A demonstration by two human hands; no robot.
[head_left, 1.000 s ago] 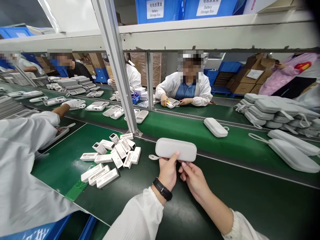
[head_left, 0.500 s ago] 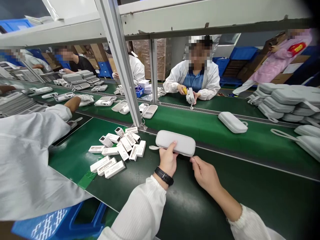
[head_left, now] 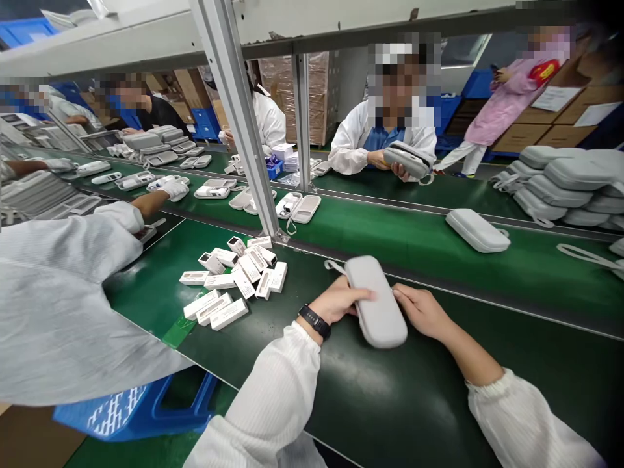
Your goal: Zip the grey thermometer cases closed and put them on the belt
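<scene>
One pale gray case [head_left: 381,320]
The left hand [head_left: 340,300] holds it; the right hand [head_left: 423,312] pinches its edge. White boxes [head_left: 229,314] lie nearby.

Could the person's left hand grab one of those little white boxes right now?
Probably not while the left hand grips the light grey case. The way looks free, though: the small white boxes lie to that hand's left, with nothing visible in between.

And here's the light grey case [head_left: 383,318], smooth, rounded, halves together, right of the metal post [head_left: 238,123] and nearer, slanting lengthwise, strap [head_left: 334,266] poking out at its far end!
</scene>
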